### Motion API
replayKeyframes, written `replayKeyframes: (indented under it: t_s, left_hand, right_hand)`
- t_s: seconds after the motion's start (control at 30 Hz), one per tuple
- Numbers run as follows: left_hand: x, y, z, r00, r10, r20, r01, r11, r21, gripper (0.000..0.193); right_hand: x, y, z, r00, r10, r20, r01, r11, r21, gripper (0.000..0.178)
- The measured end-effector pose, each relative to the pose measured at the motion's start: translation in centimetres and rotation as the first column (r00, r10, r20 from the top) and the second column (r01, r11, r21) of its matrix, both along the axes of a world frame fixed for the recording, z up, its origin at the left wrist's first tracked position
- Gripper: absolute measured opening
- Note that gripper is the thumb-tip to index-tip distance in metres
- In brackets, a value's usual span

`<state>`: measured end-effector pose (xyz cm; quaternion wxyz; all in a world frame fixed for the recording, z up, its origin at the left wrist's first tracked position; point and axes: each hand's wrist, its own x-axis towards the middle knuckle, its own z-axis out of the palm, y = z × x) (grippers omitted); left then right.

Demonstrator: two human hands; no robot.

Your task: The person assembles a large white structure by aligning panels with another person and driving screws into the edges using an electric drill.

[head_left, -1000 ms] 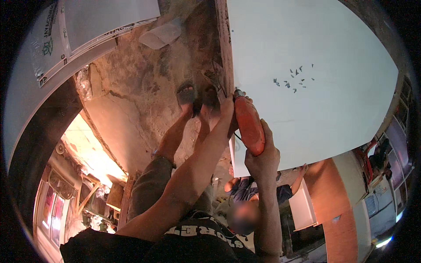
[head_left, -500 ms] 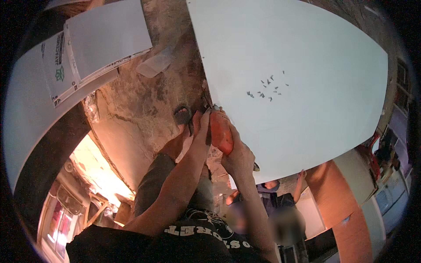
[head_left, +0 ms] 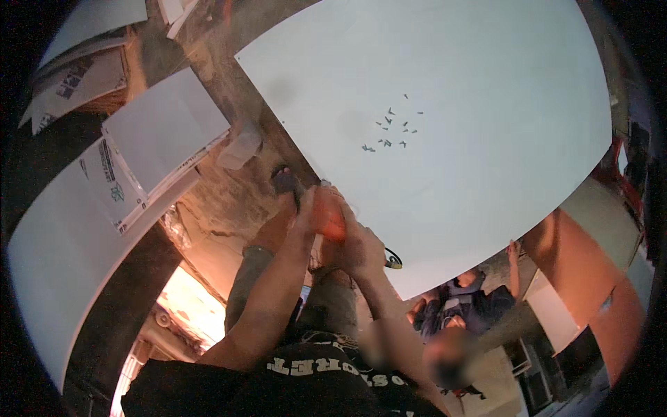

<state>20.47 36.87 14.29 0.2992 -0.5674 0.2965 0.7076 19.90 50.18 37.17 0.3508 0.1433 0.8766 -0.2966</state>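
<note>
An orange power drill (head_left: 329, 215) is held at the near-left edge of a large white board (head_left: 458, 187), its front end at that edge. My right hand (head_left: 363, 243) is wrapped round the rear of the drill. My left hand (head_left: 304, 217) is closed against the drill's left side near its front; those fingertips are partly hidden and blurred. A black and yellow piece (head_left: 394, 260) shows beside my right wrist, over the board. Several small dark screws (head_left: 387, 142) lie scattered on the board.
White panels (head_left: 167, 128) lie stacked at the left. A translucent plastic piece (head_left: 240, 147) is on the floor by my foot (head_left: 283, 179). Another person (head_left: 465, 306) is low at the board's near right edge, a hand (head_left: 513, 250) touching it. Brown sheets (head_left: 566, 267) stand at the right.
My view has turned, so the board and screws sit further left and tilted. Both hands still hold the drill by the board's edge, a little further along in the picture.
</note>
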Motion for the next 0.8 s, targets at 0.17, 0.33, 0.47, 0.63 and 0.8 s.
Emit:
replayKeyframes:
  t_s: [0.17,0.33,0.47,0.63,0.8]
  left_hand:
    - [-6.5,-1.2,3.5,0.279,-0.960,0.004,0.362,0.101,-0.927,0.035]
    - [-12.1,2.3,3.2,-0.341,-0.938,-0.068,0.126,0.026,-0.992,0.030]
    - [-13.3,6.7,2.7,-0.574,-0.816,-0.065,0.051,0.044,-0.998,0.025]
    - [-14.1,7.3,1.0,-0.736,-0.662,0.142,-0.063,-0.142,-0.988,0.014]
    - [-14.4,7.4,1.3,-0.726,-0.659,0.195,-0.048,-0.235,-0.971,0.014]
  right_hand:
    - [6.4,0.7,2.3,0.937,-0.349,0.015,0.349,0.933,-0.087,0.068]
    - [11.3,-1.3,4.3,0.849,-0.522,0.085,0.529,0.837,-0.139,0.070]
    - [14.7,-4.6,5.7,0.718,-0.644,0.265,0.654,0.754,0.062,0.069]
    - [17.8,-9.5,6.7,0.560,-0.792,0.242,0.824,0.562,-0.068,0.068]
    - [14.7,-10.4,8.1,0.462,-0.820,0.339,0.887,0.420,-0.193,0.074]
